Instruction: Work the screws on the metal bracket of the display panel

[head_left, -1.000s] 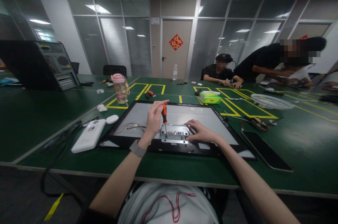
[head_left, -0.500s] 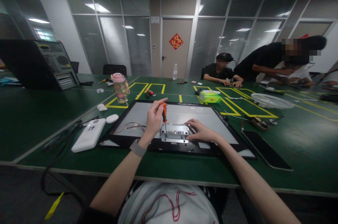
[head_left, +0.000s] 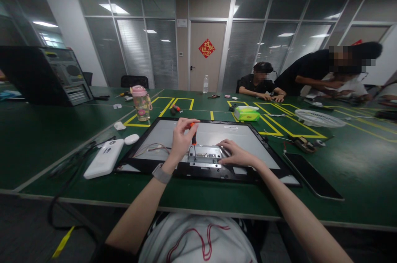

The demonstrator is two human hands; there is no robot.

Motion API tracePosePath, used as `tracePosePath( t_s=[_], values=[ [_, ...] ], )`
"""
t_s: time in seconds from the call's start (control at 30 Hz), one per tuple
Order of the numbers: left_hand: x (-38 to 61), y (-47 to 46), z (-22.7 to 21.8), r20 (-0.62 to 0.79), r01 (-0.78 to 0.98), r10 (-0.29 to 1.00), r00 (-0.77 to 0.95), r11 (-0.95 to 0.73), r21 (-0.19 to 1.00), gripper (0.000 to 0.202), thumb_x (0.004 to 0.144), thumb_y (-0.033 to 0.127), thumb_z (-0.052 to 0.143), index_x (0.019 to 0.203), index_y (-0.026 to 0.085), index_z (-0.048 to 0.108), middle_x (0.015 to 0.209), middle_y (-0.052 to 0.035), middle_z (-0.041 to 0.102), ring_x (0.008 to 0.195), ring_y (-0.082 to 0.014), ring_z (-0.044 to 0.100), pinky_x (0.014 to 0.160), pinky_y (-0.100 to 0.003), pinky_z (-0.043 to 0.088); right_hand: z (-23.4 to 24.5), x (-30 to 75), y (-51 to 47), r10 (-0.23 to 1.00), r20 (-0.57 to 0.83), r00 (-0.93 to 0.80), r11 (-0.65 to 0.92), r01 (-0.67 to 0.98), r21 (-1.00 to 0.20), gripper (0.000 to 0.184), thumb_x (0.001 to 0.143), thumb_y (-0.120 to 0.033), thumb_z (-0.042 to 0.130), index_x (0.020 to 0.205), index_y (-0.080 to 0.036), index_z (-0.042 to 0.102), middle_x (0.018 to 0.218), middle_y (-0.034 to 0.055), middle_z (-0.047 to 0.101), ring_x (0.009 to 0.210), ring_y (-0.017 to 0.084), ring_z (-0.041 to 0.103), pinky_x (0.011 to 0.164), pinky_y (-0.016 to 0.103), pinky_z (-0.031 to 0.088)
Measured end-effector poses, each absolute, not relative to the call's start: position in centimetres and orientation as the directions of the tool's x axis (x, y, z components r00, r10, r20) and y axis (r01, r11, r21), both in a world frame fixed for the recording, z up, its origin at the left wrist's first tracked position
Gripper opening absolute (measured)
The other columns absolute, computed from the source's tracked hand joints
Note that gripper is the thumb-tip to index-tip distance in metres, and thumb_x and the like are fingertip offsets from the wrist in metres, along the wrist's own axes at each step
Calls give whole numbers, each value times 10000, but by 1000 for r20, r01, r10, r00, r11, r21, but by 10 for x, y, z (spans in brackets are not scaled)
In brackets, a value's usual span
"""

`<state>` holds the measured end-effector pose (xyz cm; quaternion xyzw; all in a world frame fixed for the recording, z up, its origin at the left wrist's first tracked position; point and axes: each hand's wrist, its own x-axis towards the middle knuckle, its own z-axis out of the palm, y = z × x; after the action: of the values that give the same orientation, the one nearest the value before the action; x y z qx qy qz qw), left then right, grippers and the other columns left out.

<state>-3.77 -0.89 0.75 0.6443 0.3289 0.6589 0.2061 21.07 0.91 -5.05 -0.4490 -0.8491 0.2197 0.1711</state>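
Note:
A flat monitor panel (head_left: 248,137) lies face down on the green table, black frame round a pale back. Near its front edge sits a small metal board cover (head_left: 204,154). My left hand (head_left: 180,139) is closed round an orange-and-black screwdriver (head_left: 193,134), held upright with its tip on the left end of the metal cover. My right hand (head_left: 236,154) rests on the right end of that cover, fingers bent and pressing down. Thin wires (head_left: 151,148) run across the panel to the left of my left hand.
A white power bank (head_left: 104,158), a white mouse (head_left: 131,139) and a pink-lidded bottle (head_left: 141,103) lie to the left. A dark slab (head_left: 312,176), a green tissue box (head_left: 247,114) and a white fan grille (head_left: 319,119) are right. A computer case (head_left: 46,75) stands far left. Two people work at the far side.
My left hand's fingers have shifted on the screwdriver handle, covering more of it. My right hand and the panel have stayed put.

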Motion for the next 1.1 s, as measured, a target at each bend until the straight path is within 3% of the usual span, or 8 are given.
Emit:
tracePosePath(
  t_s=[0.17, 0.27, 0.43, 0.57, 0.63, 0.83, 1.0, 1.1],
  values=[
    [-38, -8, 7, 684, 57, 728, -52, -682, 729, 238, 864, 260, 505, 946, 181, 714, 953, -66, 657, 931, -166, 598, 801, -263, 463, -52, 211, 10, 834, 103, -542, 507, 679, -531, 718, 695, -584, 686, 1288, -215, 518, 1257, 104, 455, 1188, 288, 441, 1048, 428, 353],
    [-39, -7, 6, 660, 27, 750, -44, -660, 751, 259, 875, 259, 487, 986, 173, 705, 913, -60, 673, 863, -158, 614, 785, -269, 468, -52, 211, 10, 831, 105, -546, 512, 679, -526, 726, 693, -581, 690, 1288, -201, 518, 1252, 108, 458, 1179, 284, 445, 1047, 425, 354],
    [-38, -7, 8, 698, 126, 707, -109, -687, 716, 152, 781, 267, 628, 851, 177, 727, 873, -52, 632, 797, -142, 586, 696, -230, 472, -54, 212, 12, 831, 107, -545, 512, 677, -528, 738, 688, -588, 691, 1294, -203, 516, 1261, 107, 456, 1188, 287, 437, 1048, 426, 353],
    [-38, -2, 3, 661, -44, 749, -47, -662, 748, 237, 841, 272, 542, 961, 179, 724, 1000, -73, 668, 920, -170, 607, 800, -261, 477, -55, 213, 13, 832, 106, -545, 510, 676, -531, 729, 684, -588, 695, 1288, -219, 519, 1259, 101, 458, 1195, 286, 432, 1050, 425, 352],
    [-39, 0, 1, 620, -152, 785, -3, -613, 775, 269, 856, 283, 532, 1032, 174, 704, 966, -72, 689, 898, -170, 623, 814, -273, 478, -55, 213, 13, 832, 107, -545, 510, 673, -535, 722, 683, -587, 696, 1286, -232, 520, 1258, 96, 458, 1194, 285, 436, 1050, 426, 351],
    [-39, -2, 2, 630, -30, 773, -65, -633, 774, 192, 745, 287, 684, 888, 166, 725, 875, -48, 675, 735, -129, 593, 663, -224, 469, -55, 213, 12, 837, 98, -539, 500, 677, -541, 739, 678, -604, 690, 1289, -225, 518, 1269, 100, 449, 1193, 290, 436, 1051, 430, 349],
    [-38, 0, 1, 574, -216, 819, 26, -556, 803, 302, 837, 312, 556, 1063, 165, 695, 953, -78, 698, 869, -170, 624, 784, -271, 476, -53, 212, 11, 836, 96, -541, 501, 678, -539, 734, 687, -605, 684, 1287, -217, 517, 1265, 102, 451, 1195, 285, 433, 1056, 423, 346],
    [-38, 0, 1, 578, -162, 816, -4, -570, 805, 283, 805, 306, 609, 1036, 168, 698, 885, -58, 688, 810, -151, 614, 749, -255, 473, -53, 212, 11, 836, 100, -540, 501, 676, -539, 731, 685, -601, 688, 1283, -217, 519, 1265, 100, 449, 1196, 282, 434, 1056, 419, 348]
  ],
)
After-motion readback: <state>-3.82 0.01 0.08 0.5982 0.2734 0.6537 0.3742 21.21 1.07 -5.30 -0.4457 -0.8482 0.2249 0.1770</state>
